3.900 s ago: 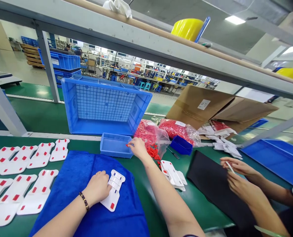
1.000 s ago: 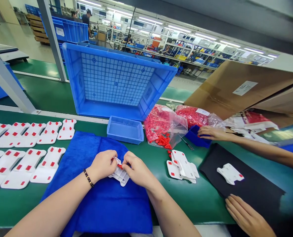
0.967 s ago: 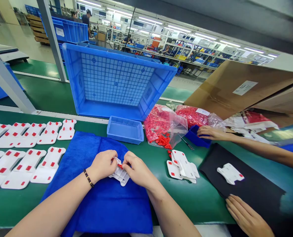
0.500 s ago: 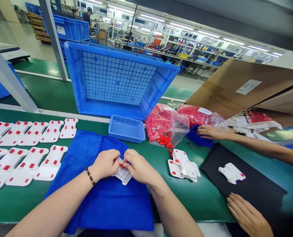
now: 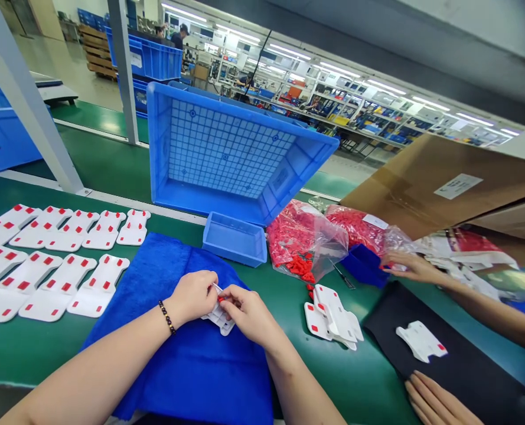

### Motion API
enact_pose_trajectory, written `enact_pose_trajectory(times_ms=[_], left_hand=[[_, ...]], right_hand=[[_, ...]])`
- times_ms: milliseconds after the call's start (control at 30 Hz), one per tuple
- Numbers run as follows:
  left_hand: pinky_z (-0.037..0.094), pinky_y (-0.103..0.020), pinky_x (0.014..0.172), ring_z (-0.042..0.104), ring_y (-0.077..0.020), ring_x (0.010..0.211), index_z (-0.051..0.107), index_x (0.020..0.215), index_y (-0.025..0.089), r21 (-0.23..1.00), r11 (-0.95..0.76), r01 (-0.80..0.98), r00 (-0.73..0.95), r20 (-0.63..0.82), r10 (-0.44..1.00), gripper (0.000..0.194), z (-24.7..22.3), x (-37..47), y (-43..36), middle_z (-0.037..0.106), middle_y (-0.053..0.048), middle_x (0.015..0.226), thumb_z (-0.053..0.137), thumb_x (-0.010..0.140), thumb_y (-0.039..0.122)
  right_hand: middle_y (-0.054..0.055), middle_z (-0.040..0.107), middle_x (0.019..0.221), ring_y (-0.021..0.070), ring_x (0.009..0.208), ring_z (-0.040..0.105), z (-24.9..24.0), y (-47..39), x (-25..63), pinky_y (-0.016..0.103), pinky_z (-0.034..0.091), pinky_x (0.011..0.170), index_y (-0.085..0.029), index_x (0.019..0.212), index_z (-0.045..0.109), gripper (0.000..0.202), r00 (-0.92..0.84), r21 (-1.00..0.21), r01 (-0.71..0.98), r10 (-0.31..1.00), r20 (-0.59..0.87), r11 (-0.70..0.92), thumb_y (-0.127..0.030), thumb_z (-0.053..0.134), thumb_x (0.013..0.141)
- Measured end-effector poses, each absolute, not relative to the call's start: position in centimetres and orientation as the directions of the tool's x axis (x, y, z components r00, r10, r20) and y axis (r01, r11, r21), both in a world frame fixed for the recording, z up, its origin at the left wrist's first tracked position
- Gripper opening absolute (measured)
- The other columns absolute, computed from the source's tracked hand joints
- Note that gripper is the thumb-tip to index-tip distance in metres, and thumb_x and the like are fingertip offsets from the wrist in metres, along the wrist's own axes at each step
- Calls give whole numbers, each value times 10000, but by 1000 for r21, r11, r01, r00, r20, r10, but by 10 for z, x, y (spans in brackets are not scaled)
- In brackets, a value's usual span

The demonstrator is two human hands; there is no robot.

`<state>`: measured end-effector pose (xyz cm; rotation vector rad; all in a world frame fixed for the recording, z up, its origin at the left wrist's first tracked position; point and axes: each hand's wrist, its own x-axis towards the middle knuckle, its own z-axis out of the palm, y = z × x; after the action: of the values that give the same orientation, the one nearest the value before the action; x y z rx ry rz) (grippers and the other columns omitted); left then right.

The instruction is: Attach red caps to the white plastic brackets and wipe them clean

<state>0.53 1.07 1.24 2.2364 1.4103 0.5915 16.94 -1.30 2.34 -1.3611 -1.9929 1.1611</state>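
Over a blue cloth (image 5: 191, 372), my left hand (image 5: 195, 297) is closed on the upper left edge of a white plastic part (image 5: 220, 323), whose ribbed side faces up. My right hand (image 5: 250, 313) pinches a small red piece (image 5: 221, 298) against the same part; the fingers hide most of it. To the left, several white plates with red pads (image 5: 94, 289) lie in two rows on the green table. To the right of my hands, more white plates (image 5: 335, 316) are stacked loosely.
A small blue tray (image 5: 234, 237) stands before a tilted blue crate (image 5: 227, 153). Bags of red pieces (image 5: 297, 242) lie to its right. A co-worker's hands (image 5: 410, 267) are near a dark blue bin (image 5: 364, 265) and a black mat (image 5: 457, 360) bearing a white plate (image 5: 421, 341).
The view has shifted and tilted slightly. My right fingers have shifted a little at the red piece. The co-worker's far hand has left the blue bin, with something red at its fingertips.
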Motion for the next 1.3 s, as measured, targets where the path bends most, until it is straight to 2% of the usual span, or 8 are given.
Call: enact_pose_trajectory(times_ms=[133,267,400,867,1033,1133,1200,1300], left_hand=[[389,-258,634,554,-155,688,549,729,205,562,-392,729,389,131,912,155,10,4,12,601,-13,709,405,741,148],[384,-254,629,553,-152,692,549,732,205,556,-395,731,393,130,910,157,9,4,13,602,-12,717,406,735,141],[377,-253,617,550,-150,686,545,731,204,547,-399,736,396,130,909,154,11,4,13,600,-12,710,403,739,146],[396,-258,633,560,-154,695,528,728,199,522,-439,731,420,162,893,149,9,5,11,604,-13,723,390,757,151],[400,-257,636,565,-151,695,524,742,197,517,-447,730,425,169,889,159,10,4,10,605,-13,733,381,748,126],[398,-260,634,563,-151,694,522,753,197,511,-452,731,427,174,887,172,11,4,9,603,-10,735,373,742,112],[399,-262,640,562,-152,698,521,755,196,507,-454,733,429,173,886,176,11,4,9,602,-12,739,367,746,111],[401,-266,649,560,-157,702,516,746,193,491,-466,736,440,176,881,169,10,4,8,596,-18,733,367,750,115]], right_hand=[[-23,594,631,116,554,555,19,-11,172,214,412,542,-209,748,602,148,-404,-871,476,910,-92,123,-171,462,780],[-19,585,625,113,526,548,15,-10,175,218,432,527,-197,748,613,137,-413,-921,389,900,-142,33,-178,479,763],[-20,578,617,110,519,539,14,-8,175,218,430,522,-195,743,612,130,-390,-930,367,912,-130,25,-189,483,759],[-35,558,592,102,545,514,16,-8,169,201,363,529,-198,679,555,135,-384,-831,544,915,-124,116,-177,452,764],[-50,542,625,107,561,499,15,-7,168,216,363,548,-213,796,505,48,-291,-793,601,951,-102,99,-239,502,756],[-36,544,731,121,642,506,15,-5,171,234,386,593,-217,844,471,194,-224,-757,646,973,-59,103,-279,582,699],[-18,560,815,132,722,529,13,-4,172,242,404,629,-215,858,467,211,-252,-777,621,965,-73,103,-273,584,692],[-23,578,781,125,708,555,10,-2,172,229,415,607,-213,847,457,140,-333,-839,540,932,-143,64,-242,531,732]])
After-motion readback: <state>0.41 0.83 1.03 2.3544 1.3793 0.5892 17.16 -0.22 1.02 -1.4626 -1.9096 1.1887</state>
